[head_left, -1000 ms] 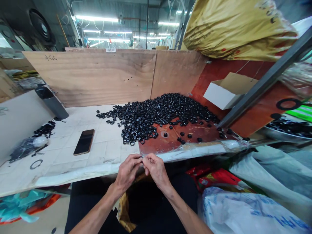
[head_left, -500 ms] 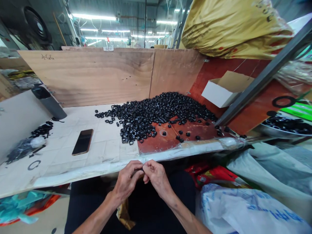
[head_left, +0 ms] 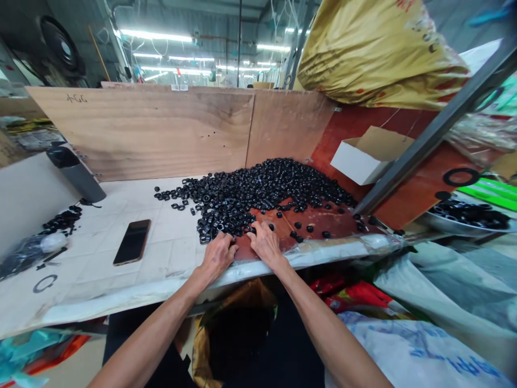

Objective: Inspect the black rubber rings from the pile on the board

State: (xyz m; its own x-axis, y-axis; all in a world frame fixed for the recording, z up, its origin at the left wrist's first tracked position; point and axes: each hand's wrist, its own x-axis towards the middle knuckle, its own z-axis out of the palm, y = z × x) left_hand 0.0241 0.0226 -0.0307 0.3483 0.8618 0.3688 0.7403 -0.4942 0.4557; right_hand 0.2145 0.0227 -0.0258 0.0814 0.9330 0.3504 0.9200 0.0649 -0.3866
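A large heap of small black rings lies on the table, spreading from pale tiles onto a red board. My left hand rests at the heap's near edge, fingers curled into the rings. Just to its right, my right hand lies palm down on the red board, its fingertips touching loose rings. Whether either hand has a ring pinched is hidden by the fingers. Below the table edge, between my arms, a dark bag with a yellow-brown rim gapes.
A phone lies left of the heap, with a grey bottle, a small ring pile and a plastic bag farther left. Plywood walls close the back. At right stand a white box, a slanted metal bar and a bowl of rings.
Both hands have left the spot above my lap, where they were pinched together, and have reached forward onto the table to the heap's near edge.
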